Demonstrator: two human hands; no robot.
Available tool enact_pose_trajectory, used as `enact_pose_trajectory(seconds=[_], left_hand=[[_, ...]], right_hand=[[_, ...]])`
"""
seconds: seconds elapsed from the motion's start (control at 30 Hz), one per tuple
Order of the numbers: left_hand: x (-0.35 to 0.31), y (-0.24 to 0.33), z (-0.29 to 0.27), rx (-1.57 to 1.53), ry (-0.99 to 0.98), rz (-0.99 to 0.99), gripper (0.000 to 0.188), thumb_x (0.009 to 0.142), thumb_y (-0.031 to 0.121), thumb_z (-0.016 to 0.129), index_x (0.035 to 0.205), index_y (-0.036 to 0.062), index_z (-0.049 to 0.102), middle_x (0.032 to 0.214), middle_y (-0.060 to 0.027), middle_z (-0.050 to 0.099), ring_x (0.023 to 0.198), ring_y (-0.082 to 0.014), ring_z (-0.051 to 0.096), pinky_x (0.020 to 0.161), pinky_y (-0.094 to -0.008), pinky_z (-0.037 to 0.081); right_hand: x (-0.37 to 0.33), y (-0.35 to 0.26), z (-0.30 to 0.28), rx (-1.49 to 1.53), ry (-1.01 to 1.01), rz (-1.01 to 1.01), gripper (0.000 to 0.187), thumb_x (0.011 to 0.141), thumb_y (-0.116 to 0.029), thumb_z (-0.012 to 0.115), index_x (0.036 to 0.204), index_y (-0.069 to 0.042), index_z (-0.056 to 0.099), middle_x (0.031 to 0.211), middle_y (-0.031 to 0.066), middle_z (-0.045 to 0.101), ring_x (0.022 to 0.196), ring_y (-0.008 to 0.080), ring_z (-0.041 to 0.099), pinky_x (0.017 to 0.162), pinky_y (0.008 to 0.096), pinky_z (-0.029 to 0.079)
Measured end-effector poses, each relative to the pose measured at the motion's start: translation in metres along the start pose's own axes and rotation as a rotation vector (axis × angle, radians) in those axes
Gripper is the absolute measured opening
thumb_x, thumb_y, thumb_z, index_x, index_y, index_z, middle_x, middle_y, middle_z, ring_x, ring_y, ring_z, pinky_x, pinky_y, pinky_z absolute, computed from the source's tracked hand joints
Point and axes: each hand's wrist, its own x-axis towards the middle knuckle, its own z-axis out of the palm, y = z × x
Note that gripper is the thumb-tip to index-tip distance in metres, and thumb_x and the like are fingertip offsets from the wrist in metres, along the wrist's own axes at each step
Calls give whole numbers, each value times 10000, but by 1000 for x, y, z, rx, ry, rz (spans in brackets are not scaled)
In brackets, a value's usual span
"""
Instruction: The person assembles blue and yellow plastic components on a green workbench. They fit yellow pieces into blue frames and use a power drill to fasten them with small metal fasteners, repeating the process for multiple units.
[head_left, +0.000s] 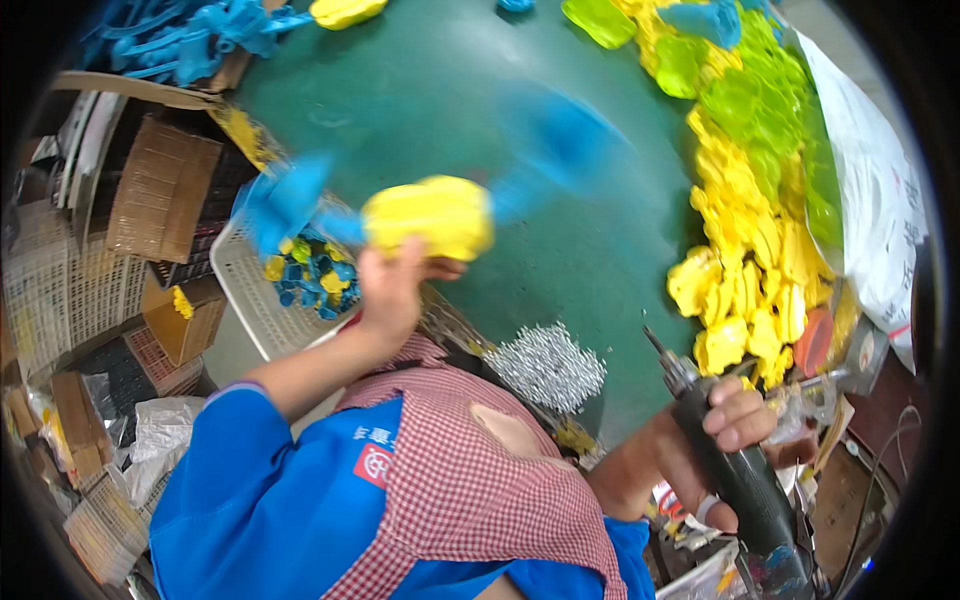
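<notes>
My left hand [392,290] is closed on a yellow and blue plastic piece [428,215], smeared by motion. Its rounded yellow middle lies over my fingers. A wide blue scoop-like end [570,140] reaches to the right above the green tabletop, and another blue part [285,205] shows to the left, over a basket; whether that belongs to the same piece I cannot tell. My right hand [735,435] wraps round a black power screwdriver [735,470], its bit pointing up and left over the table's near right edge. A pile of small silvery screws [548,368] lies between my hands.
A white basket [240,275] at the left holds small blue and yellow pieces. Yellow and lime plastic parts [755,240] heap along the right beside a white sack [865,170]. Blue parts [190,40] pile at the far left. Cardboard boxes [165,190] and crates stand left.
</notes>
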Motion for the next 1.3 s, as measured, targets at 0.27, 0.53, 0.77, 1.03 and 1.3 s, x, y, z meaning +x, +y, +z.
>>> enact_pose_trajectory(seconds=[0.27, 0.53, 0.77, 1.03, 1.3], left_hand=[[141, 62, -42, -85, 440, 80, 727, 910, 465, 535, 1431, 43, 252, 1438, -154, 320, 1292, -277, 379, 959, -439, 444], [243, 81, -98, -216, 715, 172, 385, 897, 331, 580, 990, -43, 582, 800, -140, 653, 496, -192, 604, 432, -291, 495], [49, 0, 70, 93, -341, 105, 383, 911, 312, 602, 1071, -34, 637, 756, -92, 685, 549, -152, 642, 518, -269, 510], [16, 19, 82, 420, -324, 94, 247, 870, 224, 657, 981, 6, 626, 691, -50, 612, 607, -136, 608, 550, -290, 481], [-12, 14, 89, 606, -603, 681, 174, 697, 135, 767, 818, 54, 670, 793, -72, 651, 719, -248, 639, 627, -339, 516]], right_hand=[[4, 3, -30, -102, -203, 142, 982, 781, -693, 574, 1466, -85, 219, 753, 62, 490, 666, 181, 508, 644, 335, 428], [-9, -2, -42, -73, -223, 184, 957, 800, -649, 589, 1462, -63, 224, 760, 69, 489, 708, 196, 505, 692, 353, 404], [-34, 6, -49, -71, -226, 405, 1074, 719, -650, 689, 1437, -46, 167, 754, 87, 572, 669, 212, 571, 682, 378, 487], [-63, 16, -54, -189, -119, 513, 1016, 699, -584, 757, 1370, -34, 228, 737, 98, 562, 666, 218, 569, 650, 366, 490], [-39, -4, -41, 119, -155, 377, 999, 744, -651, 668, 1439, -110, 195, 767, 82, 559, 669, 209, 562, 678, 374, 476]])
